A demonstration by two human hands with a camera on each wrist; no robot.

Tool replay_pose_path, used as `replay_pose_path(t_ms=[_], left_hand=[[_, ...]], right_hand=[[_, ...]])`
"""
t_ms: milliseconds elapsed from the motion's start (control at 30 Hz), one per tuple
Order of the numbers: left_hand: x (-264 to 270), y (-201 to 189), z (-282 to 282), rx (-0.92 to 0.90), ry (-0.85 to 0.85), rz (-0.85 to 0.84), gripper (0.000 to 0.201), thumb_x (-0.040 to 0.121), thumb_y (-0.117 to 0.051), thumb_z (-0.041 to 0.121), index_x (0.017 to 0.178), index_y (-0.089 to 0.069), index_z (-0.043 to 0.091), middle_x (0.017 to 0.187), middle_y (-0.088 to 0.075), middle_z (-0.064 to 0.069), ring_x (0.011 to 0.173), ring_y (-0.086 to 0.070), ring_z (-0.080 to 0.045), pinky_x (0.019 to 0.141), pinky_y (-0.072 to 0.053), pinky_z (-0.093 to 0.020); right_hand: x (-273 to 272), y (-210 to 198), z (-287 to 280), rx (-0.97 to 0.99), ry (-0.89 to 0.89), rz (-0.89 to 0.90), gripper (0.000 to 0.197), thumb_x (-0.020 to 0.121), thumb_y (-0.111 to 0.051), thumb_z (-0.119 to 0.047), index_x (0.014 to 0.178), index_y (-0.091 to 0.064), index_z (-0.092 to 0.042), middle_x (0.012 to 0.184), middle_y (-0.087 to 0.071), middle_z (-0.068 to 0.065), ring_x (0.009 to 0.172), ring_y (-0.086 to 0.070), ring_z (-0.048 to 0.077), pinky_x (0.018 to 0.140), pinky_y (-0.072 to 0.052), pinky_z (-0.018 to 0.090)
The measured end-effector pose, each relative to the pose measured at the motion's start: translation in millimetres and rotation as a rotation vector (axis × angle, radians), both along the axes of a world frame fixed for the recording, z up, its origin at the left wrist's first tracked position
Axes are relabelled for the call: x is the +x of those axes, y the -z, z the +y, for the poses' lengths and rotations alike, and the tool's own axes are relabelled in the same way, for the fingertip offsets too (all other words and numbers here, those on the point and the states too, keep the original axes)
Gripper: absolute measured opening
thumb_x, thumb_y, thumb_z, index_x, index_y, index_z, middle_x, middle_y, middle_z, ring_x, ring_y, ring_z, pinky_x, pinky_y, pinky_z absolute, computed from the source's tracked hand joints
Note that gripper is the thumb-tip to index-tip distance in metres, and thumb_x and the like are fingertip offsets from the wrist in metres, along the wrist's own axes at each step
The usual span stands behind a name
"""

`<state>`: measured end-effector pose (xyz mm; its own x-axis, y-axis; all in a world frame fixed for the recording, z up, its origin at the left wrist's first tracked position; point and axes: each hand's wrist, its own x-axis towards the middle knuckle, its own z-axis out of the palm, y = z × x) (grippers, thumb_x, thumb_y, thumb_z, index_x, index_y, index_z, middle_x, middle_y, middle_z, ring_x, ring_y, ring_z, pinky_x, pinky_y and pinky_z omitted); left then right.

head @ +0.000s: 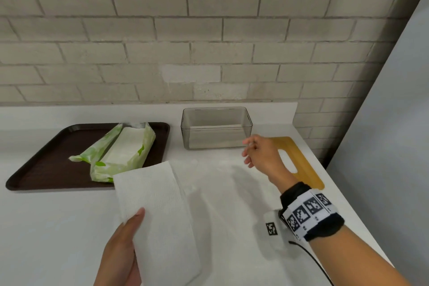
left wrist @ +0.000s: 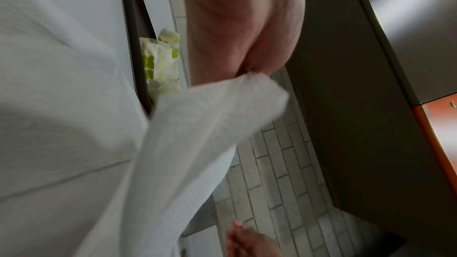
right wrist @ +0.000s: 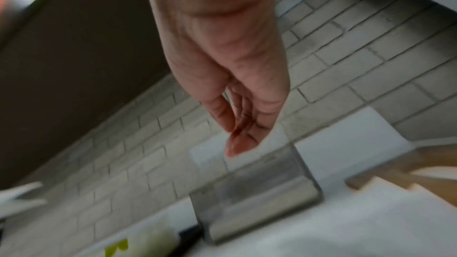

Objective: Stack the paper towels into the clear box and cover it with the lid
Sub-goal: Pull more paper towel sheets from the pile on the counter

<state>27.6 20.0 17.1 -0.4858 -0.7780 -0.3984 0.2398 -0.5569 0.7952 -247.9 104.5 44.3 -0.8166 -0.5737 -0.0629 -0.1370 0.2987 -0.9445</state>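
My left hand (head: 123, 248) holds a folded white paper towel (head: 155, 211) by its near edge above the counter, thumb on top; the left wrist view shows the towel (left wrist: 197, 124) pinched at the fingers (left wrist: 247, 60). The clear box (head: 216, 127) stands at the back of the counter with a few towels lying flat in its bottom. My right hand (head: 256, 152) hovers just right of the box's front corner, fingers relaxed and holding nothing; in the right wrist view the fingers (right wrist: 242, 124) hang above the box (right wrist: 254, 192). The wooden lid (head: 299, 162) with a slot lies under that hand.
A dark brown tray (head: 41, 169) at the left carries a torn green-and-white towel package (head: 123, 153). A grey brick wall (head: 185, 42) runs behind the counter, and a grey panel (head: 394, 123) stands at the right. The counter's right edge runs close beside the lid.
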Motion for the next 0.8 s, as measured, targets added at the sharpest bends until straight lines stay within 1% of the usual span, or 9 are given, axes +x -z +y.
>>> replay_pose_path(t_ms=[67, 133, 167, 233, 300, 367, 467, 633, 800], left_hand=[[3, 6, -3, 0.001, -0.001, -0.003, 0.124, 0.003, -0.091, 0.046, 0.118, -0.061, 0.01, 0.114, -0.067, -0.018, 0.108, -0.06, -0.037, 0.102, -0.039, -0.053], [4, 10, -7, 0.003, 0.041, 0.022, 0.131, 0.002, -0.091, 0.045, 0.123, -0.058, 0.01, 0.117, -0.066, -0.018, 0.111, -0.059, -0.037, 0.104, -0.037, -0.054], [4, 9, -7, 0.003, 0.061, 0.029, 0.127, 0.008, -0.092, 0.043, 0.125, -0.057, 0.009, 0.118, -0.065, -0.018, 0.111, -0.059, -0.038, 0.105, -0.036, -0.054], [4, 7, -6, -0.007, 0.073, 0.024, 0.095, 0.041, -0.087, 0.032, 0.127, -0.056, 0.007, 0.12, -0.064, -0.019, 0.112, -0.058, -0.038, 0.106, -0.035, -0.054], [5, 6, -7, 0.006, 0.07, 0.032, 0.072, 0.062, -0.07, 0.027, 0.129, -0.055, 0.006, 0.121, -0.063, -0.02, 0.113, -0.058, -0.039, 0.107, -0.034, -0.054], [4, 9, -8, 0.013, 0.06, 0.028, 0.068, 0.066, -0.065, 0.029, 0.129, -0.055, 0.006, 0.121, -0.063, -0.02, 0.113, -0.058, -0.039, 0.108, -0.034, -0.053], [2, 10, -8, 0.025, 0.068, 0.012, 0.068, 0.068, -0.064, 0.031, 0.129, -0.054, 0.005, 0.12, -0.063, -0.022, 0.113, -0.057, -0.04, 0.108, -0.034, -0.054], [-2, 16, -13, 0.069, 0.072, 0.015, 0.043, 0.089, -0.055, 0.03, 0.127, -0.057, 0.008, 0.12, -0.064, -0.019, 0.112, -0.058, -0.037, 0.104, -0.037, -0.052], [-16, 11, -17, 0.07, 0.139, 0.023, 0.033, 0.092, -0.052, 0.03, 0.115, -0.063, 0.008, 0.1, -0.072, -0.016, 0.098, -0.063, -0.033, 0.081, -0.048, -0.044]], right_hand=[[-2, 22, -6, 0.234, -0.064, -0.008, 0.016, 0.093, -0.042, 0.001, 0.095, -0.057, -0.006, 0.084, -0.058, 0.012, 0.055, -0.054, 0.017, 0.053, -0.046, 0.026], [0, 42, -14, 0.557, -0.22, 0.104, 0.015, 0.094, -0.052, -0.019, 0.093, -0.059, -0.006, 0.087, -0.056, 0.009, 0.066, -0.055, 0.02, 0.061, -0.048, 0.03], [1, 52, -18, 0.683, -0.281, 0.171, 0.026, 0.092, -0.055, -0.032, 0.086, -0.057, -0.007, 0.082, -0.054, 0.005, 0.066, -0.052, 0.019, 0.06, -0.045, 0.028], [3, 69, -27, 0.775, -0.33, 0.227, 0.039, 0.084, -0.059, -0.05, 0.077, -0.049, -0.013, 0.078, -0.05, 0.002, 0.07, -0.049, 0.017, 0.061, -0.04, 0.025], [3, 79, -37, 0.748, -0.319, 0.232, 0.039, 0.078, -0.064, -0.052, 0.085, -0.053, -0.016, 0.092, -0.057, 0.003, 0.09, -0.054, 0.02, 0.079, -0.045, 0.03], [4, 80, -45, 0.602, -0.277, 0.181, 0.024, 0.078, -0.07, -0.04, 0.075, -0.055, -0.021, 0.089, -0.06, -0.002, 0.09, -0.057, 0.017, 0.085, -0.048, 0.031], [8, 62, -48, 0.376, -0.277, 0.176, 0.028, 0.085, -0.065, -0.02, 0.064, -0.048, -0.021, 0.07, -0.052, -0.007, 0.066, -0.047, 0.006, 0.062, -0.039, 0.018], [21, 17, -35, 0.03, -0.18, 0.132, 0.015, 0.097, -0.048, -0.019, 0.082, -0.046, -0.017, 0.079, -0.054, -0.002, 0.066, -0.046, 0.011, 0.056, -0.036, 0.022], [47, -47, 4, -0.661, -0.2, -0.262, 0.006, 0.093, -0.051, -0.019, 0.088, -0.054, -0.017, 0.082, -0.067, -0.006, 0.071, -0.061, 0.008, 0.059, -0.05, 0.021]])
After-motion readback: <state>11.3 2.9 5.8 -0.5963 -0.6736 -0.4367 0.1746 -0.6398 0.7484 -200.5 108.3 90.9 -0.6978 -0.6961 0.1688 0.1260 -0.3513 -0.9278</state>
